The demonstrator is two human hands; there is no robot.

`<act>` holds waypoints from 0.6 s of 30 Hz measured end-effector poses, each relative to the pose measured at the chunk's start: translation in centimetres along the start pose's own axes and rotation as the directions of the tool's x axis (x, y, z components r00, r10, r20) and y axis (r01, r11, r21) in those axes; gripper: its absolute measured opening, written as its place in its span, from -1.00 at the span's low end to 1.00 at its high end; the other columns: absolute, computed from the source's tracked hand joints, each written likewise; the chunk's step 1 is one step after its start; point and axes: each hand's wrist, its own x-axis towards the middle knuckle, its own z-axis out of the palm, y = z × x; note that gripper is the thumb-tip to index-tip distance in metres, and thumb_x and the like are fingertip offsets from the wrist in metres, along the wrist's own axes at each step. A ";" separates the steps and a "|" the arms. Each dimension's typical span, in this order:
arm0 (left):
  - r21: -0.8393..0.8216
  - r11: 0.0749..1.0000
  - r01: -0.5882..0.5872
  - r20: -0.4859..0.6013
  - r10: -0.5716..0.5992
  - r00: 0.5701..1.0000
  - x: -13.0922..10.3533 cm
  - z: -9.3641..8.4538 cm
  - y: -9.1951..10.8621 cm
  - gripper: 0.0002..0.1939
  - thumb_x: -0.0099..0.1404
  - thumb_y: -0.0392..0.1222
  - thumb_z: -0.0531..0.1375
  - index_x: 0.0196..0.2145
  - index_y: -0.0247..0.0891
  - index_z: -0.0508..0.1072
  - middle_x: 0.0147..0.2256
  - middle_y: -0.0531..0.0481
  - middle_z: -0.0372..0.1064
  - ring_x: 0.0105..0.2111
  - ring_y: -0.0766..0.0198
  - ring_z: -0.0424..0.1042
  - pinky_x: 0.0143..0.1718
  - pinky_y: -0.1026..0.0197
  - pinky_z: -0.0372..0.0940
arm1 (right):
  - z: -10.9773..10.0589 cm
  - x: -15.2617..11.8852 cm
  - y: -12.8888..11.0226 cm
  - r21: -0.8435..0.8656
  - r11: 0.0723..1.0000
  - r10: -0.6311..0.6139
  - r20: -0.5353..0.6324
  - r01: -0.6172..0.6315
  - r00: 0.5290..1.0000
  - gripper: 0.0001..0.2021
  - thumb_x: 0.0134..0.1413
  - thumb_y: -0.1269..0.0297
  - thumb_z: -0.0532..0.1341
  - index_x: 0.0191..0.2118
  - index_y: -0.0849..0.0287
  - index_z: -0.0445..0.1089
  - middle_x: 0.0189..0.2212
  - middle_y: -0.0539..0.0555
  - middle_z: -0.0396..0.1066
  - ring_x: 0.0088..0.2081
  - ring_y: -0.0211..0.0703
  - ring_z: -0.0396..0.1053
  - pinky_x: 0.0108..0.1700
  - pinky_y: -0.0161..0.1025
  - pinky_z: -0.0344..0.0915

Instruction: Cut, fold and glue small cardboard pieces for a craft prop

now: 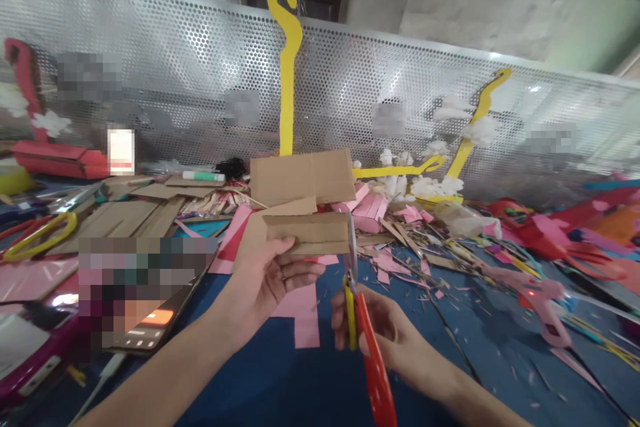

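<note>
My left hand grips a folded strip of brown cardboard, thumb on its face and fingers beneath. In my right hand is a pair of scissors with red and yellow handles. Their blades point away from me and meet the right end of the cardboard strip; I cannot tell how far they are parted. Just behind the strip stands a larger cardboard piece, with a tall yellow hook-ended strip rising behind it. Pink paper lies on the table below my hands.
A pink glue gun with a lit red light lies at the right. Paper scraps litter the blue table. A phone is at the left, near yellow-handled scissors. A perforated metal panel stands at the back.
</note>
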 end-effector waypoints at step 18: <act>0.068 0.997 -0.028 0.083 0.022 0.996 -0.1 -0.3 -0.1 -0.84 0.29 -0.24 0.25 -0.30 -0.38 0.61 -0.34 -0.26 0.64 -0.40 0.11 0.63 -0.26 0.16 0.53 | -0.2 0.1 -0.1 -0.077 0.997 -0.007 -0.022 0.006 1.000 -0.61 0.14 0.06 0.39 -0.04 0.18 0.39 -0.26 0.10 0.50 -0.30 -0.15 0.52 -0.18 -0.19 0.41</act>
